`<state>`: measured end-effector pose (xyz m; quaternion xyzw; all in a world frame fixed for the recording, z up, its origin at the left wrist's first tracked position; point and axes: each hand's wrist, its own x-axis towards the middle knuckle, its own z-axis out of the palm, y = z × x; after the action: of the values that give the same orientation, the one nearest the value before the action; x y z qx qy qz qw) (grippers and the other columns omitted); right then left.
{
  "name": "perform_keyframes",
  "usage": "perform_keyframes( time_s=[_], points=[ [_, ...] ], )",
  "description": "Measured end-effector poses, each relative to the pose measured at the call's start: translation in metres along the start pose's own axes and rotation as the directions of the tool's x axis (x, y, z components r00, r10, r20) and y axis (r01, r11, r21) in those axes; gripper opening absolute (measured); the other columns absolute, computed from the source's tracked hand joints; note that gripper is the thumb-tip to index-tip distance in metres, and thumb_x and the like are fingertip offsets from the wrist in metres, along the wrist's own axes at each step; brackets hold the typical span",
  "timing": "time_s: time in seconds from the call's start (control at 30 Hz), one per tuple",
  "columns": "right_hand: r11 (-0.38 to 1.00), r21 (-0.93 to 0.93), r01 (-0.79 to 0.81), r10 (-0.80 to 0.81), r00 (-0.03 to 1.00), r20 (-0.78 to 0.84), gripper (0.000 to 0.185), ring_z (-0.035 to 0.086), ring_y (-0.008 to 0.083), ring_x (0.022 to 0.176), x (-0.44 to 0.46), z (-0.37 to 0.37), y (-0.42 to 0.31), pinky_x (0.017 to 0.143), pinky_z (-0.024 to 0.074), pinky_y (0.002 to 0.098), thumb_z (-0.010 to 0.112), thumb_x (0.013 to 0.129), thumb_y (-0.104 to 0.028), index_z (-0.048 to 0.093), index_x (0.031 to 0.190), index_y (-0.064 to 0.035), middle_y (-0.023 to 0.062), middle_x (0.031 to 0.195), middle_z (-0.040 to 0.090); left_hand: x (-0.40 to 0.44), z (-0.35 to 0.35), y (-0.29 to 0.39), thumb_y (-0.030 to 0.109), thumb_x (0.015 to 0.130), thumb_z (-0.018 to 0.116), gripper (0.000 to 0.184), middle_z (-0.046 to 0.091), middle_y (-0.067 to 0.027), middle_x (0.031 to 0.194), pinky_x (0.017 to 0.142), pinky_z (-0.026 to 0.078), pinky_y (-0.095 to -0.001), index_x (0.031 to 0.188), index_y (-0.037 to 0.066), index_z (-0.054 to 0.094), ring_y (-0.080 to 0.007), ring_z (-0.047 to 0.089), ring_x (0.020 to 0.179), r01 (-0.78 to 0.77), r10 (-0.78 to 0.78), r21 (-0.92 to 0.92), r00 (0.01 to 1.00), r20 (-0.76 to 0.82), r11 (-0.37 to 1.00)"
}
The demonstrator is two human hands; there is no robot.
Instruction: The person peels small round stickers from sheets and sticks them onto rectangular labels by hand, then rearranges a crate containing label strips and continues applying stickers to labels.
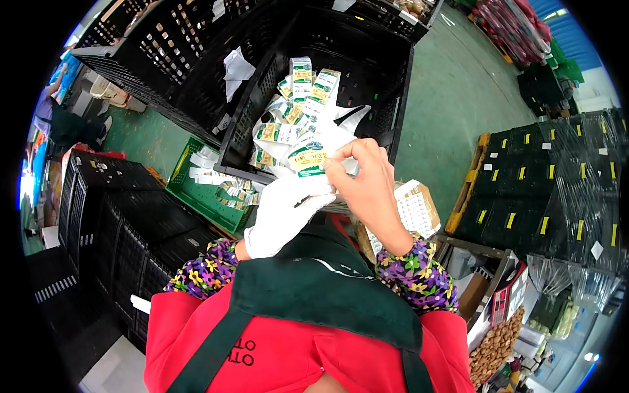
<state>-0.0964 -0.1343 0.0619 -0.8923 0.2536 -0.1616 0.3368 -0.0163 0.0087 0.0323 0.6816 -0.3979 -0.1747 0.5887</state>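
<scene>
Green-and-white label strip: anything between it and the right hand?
Nothing visible. The right hand has its fingers at the right edge of the label strip; the gloved left hand is below.

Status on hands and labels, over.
Right hand pinching label strip. Gloved left hand close beside it. Loose labels crowding black crate just beyond.

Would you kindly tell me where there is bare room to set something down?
The widest free patch is the green floor between the open black crate and the wrapped stack. Inside that crate, the far right part looks mostly bare. It is crowded around the label strips and both hands, left and right.
</scene>
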Motion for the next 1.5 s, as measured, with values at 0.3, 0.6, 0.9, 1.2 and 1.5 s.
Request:
perform_keyframes(
  time_s=[0.3,0.6,0.9,1.2,1.5],
  points=[
    [0.861,0.486,-0.151,0.079,0.983,0.164,0.039,0.056,0.019,0.094,0.014,0.013,0.029,0.084,0.0455,0.0327,0.064,0.079,-0.01,0.05,0.114,-0.0013,0.0107,0.102,0.059,0.005,-0.009,-0.001,0.003,0.077,0.072,0.017,0.07,-0.0076,0.088,0.074,0.051,-0.0278,0.093,0.002,0.07,-0.0189,0.067,0.082,-0.252,0.213,0.176,0.953,0.218,0.952],
    [0.9,0.41,-0.146,0.166,0.986,-0.012,0.03,0.053,0.0093,0.084,-0.042,-0.049,0.057,0.077,0.0438,0.0249,0.059,0.09,-0.01,0.051,0.118,-0.0025,0.0027,0.091,0.055,0.019,-0.038,-0.02,0.012,0.092,0.061,0.01,0.062,0.0017,0.079,0.066,0.041,-0.0178,0.089,0.003,0.061,-0.0032,0.054,0.072,0.285,-0.385,-0.387,0.898,-0.211,0.877],
    [0.71,0.686,-0.156,0.266,0.962,-0.057,0.02,0.052,0.0042,0.076,-0.051,-0.032,0.047,0.069,0.0444,0.0218,0.066,0.084,-0.003,0.059,0.103,0.0,0.0001,0.088,0.062,0.025,-0.028,-0.015,0.002,0.087,0.063,0.014,0.066,-0.0026,0.09,0.072,0.045,-0.0206,0.101,0.0,0.064,-0.0052,0.057,0.078,0.229,-0.298,-0.396,0.947,-0.123,0.889],
    [0.706,0.647,-0.289,0.381,0.924,-0.003,0.019,0.047,0.0046,0.066,-0.054,-0.031,0.046,0.059,0.0391,0.0217,0.065,0.089,-0.017,0.06,0.086,0.0014,-0.0012,0.073,0.058,0.017,-0.025,-0.021,0.004,0.089,0.062,0.005,0.065,-0.0001,0.081,0.068,0.043,-0.0181,0.088,0.0,0.064,-0.0035,0.054,0.072,0.235,-0.345,-0.373,0.902,-0.261,0.897],
    [0.915,-0.203,0.35,-0.379,0.917,-0.128,0.017,0.054,0.0255,0.077,-0.023,-0.06,0.035,0.072,0.0425,0.0366,0.068,0.074,-0.012,0.062,0.089,-0.0084,0.004,0.084,0.057,0.018,-0.034,-0.019,0.004,0.088,0.064,0.008,0.068,-0.0023,0.087,0.073,0.044,-0.0183,0.093,-0.002,0.067,-0.0044,0.057,0.077,0.165,-0.24,-0.306,0.945,-0.224,0.937]
  ],
)
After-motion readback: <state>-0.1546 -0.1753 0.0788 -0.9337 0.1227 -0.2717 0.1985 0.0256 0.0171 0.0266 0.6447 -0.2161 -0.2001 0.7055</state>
